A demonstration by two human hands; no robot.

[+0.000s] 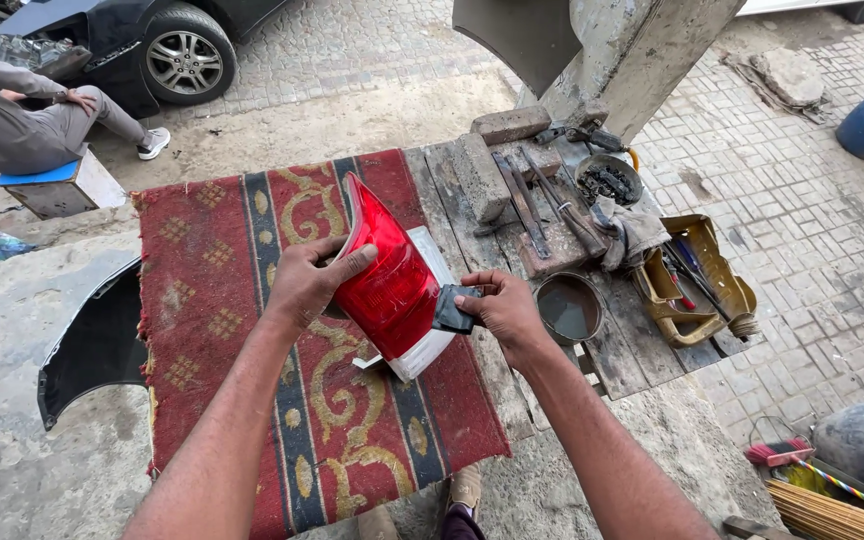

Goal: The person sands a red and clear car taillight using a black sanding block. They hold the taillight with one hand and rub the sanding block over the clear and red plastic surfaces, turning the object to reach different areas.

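At the far left we are seeing a seated person (12,120) on a low box (62,185), well apart from our work, with a dark car (142,45) behind them. Nearer to us a black car body panel (92,345) is lying beside the left edge of the red patterned rug (212,300). The rug is covering the left part of a rough wooden table (642,345), and its bare middle and near end are giving us open room under the hands.

We are holding a red tail light (387,280) tilted above the rug, near its right edge. It is glossy red with a white housing showing along its lower right side, and its narrow end is pointing up and away from us.

Our left hand (307,285) is gripping the light's left side, thumb lying across the red lens. Our right hand (502,310) is pinching a small dark piece of sandpaper (452,310) against the light's right edge.

Further right the table is crowded: a brick (482,175), long metal tools (552,205), a round tin of dark liquid (567,308), a bowl of small parts (609,180) and a yellow tray (697,290) at the table's right edge. Beyond it, paving stones are lying open.
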